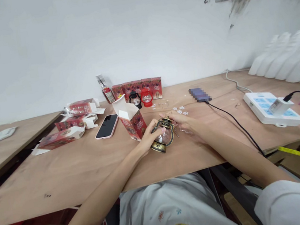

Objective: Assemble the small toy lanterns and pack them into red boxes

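A small bronze-coloured toy lantern (164,137) with a clear globe lies tilted on the wooden table (71,170), between my hands. My left hand (149,136) is wrapped round its body and base. My right hand (180,120) pinches its top cap with closed fingers. A thin wire handle (184,130) lies on the table just right of the lantern. An open red carton (130,118) stands right beside my left hand.
A phone (107,126) in a pink case lies left of the carton. Several red cartons lie at the left and stand along the wall, with a black lantern (135,99) and a red lantern (146,97). A white power strip (272,108) and black cables sit right.
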A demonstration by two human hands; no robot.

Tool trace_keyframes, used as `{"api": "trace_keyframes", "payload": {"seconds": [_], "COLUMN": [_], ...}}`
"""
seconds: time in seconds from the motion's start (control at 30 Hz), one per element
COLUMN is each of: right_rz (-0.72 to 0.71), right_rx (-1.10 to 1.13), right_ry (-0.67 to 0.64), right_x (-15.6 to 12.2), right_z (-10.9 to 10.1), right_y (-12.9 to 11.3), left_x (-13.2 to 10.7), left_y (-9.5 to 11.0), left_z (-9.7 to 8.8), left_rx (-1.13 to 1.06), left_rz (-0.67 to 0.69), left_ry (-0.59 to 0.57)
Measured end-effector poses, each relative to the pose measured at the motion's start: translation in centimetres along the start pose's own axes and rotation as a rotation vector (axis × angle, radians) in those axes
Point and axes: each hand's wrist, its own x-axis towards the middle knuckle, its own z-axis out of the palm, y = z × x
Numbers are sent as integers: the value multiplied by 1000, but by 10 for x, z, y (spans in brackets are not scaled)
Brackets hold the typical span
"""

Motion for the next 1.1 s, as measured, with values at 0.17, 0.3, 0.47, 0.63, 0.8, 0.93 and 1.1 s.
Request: {"api": "trace_keyframes", "payload": {"seconds": [0.17, 0.3, 0.47, 0.63, 0.8, 0.93, 1.1], "right_rz": [-38, -122, -355, -647, -1210, -1188, -706], "right_rx": [-70, -198, -423, -540, -852, -752, -364], "right_ry": [8, 95, 408, 601, 334, 484, 258], "right_x": [-1, 1, 2, -13, -34, -37, -27], "right_z": [-3, -12, -19, 0, 26, 36, 34], "right_y": [-2, -2, -6, -10, -12, -12, -9], "left_x": [1, 5, 8, 11, 10, 7, 8], "left_y": [-4, -8, -10, -16, -16, -10, -6], "left_z": [-1, -1, -1, -3, -2, 0, -4], "left_rx": [50, 40, 4, 76, 91, 73, 130], "left_rz": [-16, -101, -311, -221, -9, 91, 279], "left_ry": [30, 29, -11, 110, 146, 163, 268]}}
